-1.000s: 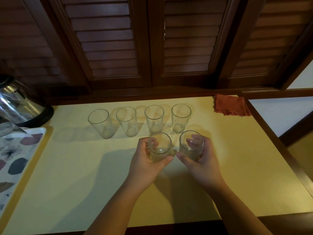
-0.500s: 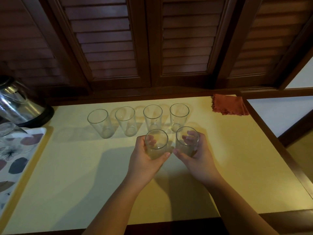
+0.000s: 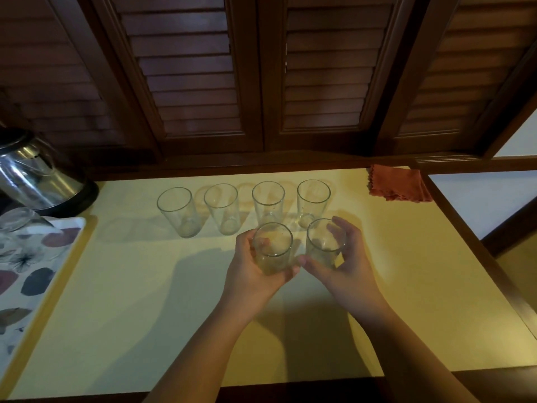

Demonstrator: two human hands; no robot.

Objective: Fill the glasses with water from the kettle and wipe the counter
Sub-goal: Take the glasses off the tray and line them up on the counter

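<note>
My left hand (image 3: 255,266) grips one glass (image 3: 273,247), my right hand (image 3: 345,263) loosely cups another glass (image 3: 325,242), both near the far row of four glasses (image 3: 244,207); set them upright without clinking, kettle (image 3: 37,175) far left, cloth (image 3: 399,184) far right.

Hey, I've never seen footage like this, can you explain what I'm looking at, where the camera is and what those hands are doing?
No machine here: the camera sits on a person's head, looking down at their own bare hands over a yellow counter. The left hand grips one glass; the right hand curls around another glass. Behind them stand four empty glasses in a row. A steel kettle stands far left by a flowered tray, and an orange cloth lies far right.
</note>
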